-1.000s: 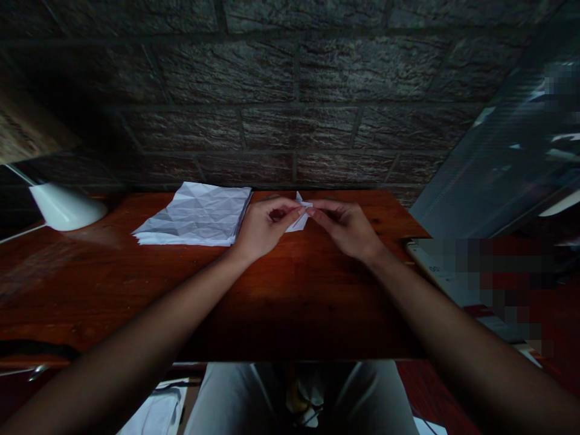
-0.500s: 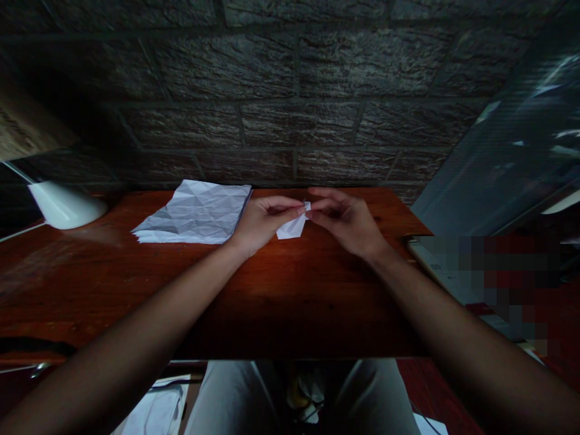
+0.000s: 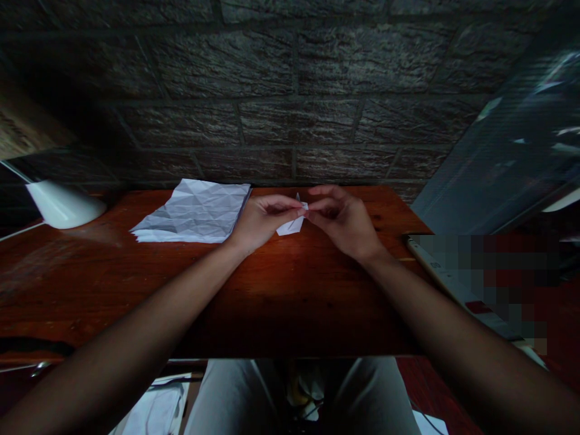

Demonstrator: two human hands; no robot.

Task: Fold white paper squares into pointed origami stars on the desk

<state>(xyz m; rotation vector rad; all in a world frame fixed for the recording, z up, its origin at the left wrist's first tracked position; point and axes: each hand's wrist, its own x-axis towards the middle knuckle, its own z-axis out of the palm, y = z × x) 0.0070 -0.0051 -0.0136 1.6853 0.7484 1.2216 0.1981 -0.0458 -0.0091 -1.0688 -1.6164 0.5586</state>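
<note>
A small folded piece of white paper (image 3: 290, 226) is held above the wooden table between my two hands. My left hand (image 3: 265, 220) pinches it from the left, thumb on top. From the right, the thumb and index finger of my right hand (image 3: 347, 220) close on its upper corner, with the other fingers curled behind. A thin paper point sticks up past the left fingertips. Just left of my left hand lies a stack of creased white paper sheets (image 3: 194, 208). The fingertips partly hide the folded paper's upper part.
The reddish wooden table (image 3: 290, 302) stands against a dark stone-block wall (image 3: 317, 115). A white lamp base (image 3: 67, 205) is at the left. A grey translucent panel (image 3: 480, 163) leans at the right, beside papers or a box (image 3: 435, 260). My knees are under the table edge.
My right hand has shifted slightly left, its fingers closing in on the folded paper. The paper's thin point now stands more visibly upright. My left hand stays nearly in place.
</note>
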